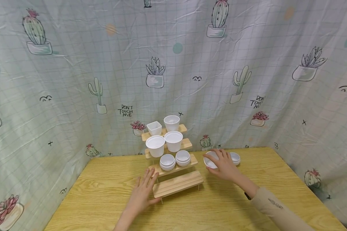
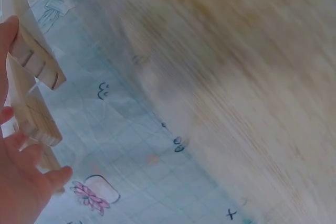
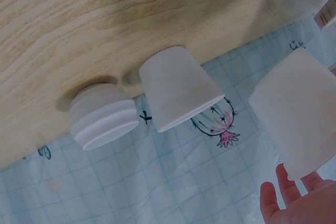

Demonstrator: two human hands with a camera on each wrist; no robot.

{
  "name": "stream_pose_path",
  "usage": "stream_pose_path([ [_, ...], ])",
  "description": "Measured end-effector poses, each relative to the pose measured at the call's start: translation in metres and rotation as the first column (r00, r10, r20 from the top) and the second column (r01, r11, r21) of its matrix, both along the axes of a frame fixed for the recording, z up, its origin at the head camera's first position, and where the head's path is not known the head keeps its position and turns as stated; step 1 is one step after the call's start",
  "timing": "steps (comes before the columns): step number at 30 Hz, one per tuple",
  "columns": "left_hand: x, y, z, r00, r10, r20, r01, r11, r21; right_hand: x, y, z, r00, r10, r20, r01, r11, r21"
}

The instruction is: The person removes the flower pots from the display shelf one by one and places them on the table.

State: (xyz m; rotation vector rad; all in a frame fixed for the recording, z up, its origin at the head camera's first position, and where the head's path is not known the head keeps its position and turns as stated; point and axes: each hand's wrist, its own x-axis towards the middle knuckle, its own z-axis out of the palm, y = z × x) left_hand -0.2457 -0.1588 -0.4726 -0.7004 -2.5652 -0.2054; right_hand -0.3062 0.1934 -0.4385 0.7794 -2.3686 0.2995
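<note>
My right hand (image 1: pixel 226 166) grips a white flowerpot (image 1: pixel 211 159) by its rim. In the right wrist view that pot (image 3: pixel 296 114) is apart from the table, fingers (image 3: pixel 286 184) at its rim. My left hand (image 1: pixel 142 192) rests against the left side of a tiered wooden stand (image 1: pixel 179 183). In the left wrist view, its fingers (image 2: pixel 59 178) lie along the ends of the shelves (image 2: pixel 39 121). White pots fill the upper tiers: a square pot (image 1: pixel 154 128), a tapered pot (image 1: pixel 171 123), two wide pots (image 1: pixel 155 146) and two small round pots (image 1: pixel 167 162). The lowest tier is bare.
On the table (image 1: pixel 104 192) at right stand a small round pot (image 1: pixel 235 158) and another tapered pot (image 3: pixel 181 87), which my right hand mostly hides in the head view. A cactus-print curtain (image 1: pixel 179 64) hangs behind and along both sides.
</note>
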Motion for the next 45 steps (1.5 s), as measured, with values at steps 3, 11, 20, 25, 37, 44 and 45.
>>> stream_pose_path([
  [3, 0.000, 0.000, 0.000, 1.000, -0.018, -0.008, 0.018, 1.000, -0.011, -0.005, -0.003, 0.002, 1.000, -0.009, 0.028, 0.009, 1.000, -0.005],
  [11, 0.002, 0.000, 0.000, 1.000, -0.016, 0.016, 0.016, 1.000, 0.005, -0.020, -0.010, 0.008, 0.998, -0.027, 0.052, 0.025, 0.999, 0.032],
  [20, 0.001, 0.001, 0.000, 1.000, 0.007, 0.022, -0.007, 1.000, -0.006, -0.034, -0.018, 0.012, 0.996, -0.027, 0.088, 0.024, 0.999, 0.042],
  [25, 0.002, 0.001, 0.000, 1.000, 0.009, -0.008, -0.009, 1.000, -0.012, -0.043, -0.021, 0.012, 0.994, -0.030, 0.107, 0.024, 0.998, 0.060],
  [37, 0.001, 0.003, -0.002, 0.999, 0.013, -0.030, -0.014, 1.000, -0.011, -0.066, -0.020, 0.006, 0.998, -0.015, 0.053, 0.007, 0.991, 0.136],
  [44, 0.000, 0.002, -0.004, 0.999, 0.020, -0.027, -0.021, 1.000, -0.015, -0.076, -0.017, 0.000, 0.996, -0.045, 0.080, 0.029, 0.981, 0.194],
  [45, 0.000, 0.003, -0.004, 0.999, 0.019, -0.032, -0.019, 1.000, -0.012, -0.077, -0.017, -0.002, 0.994, -0.053, 0.091, 0.034, 0.979, 0.203],
])
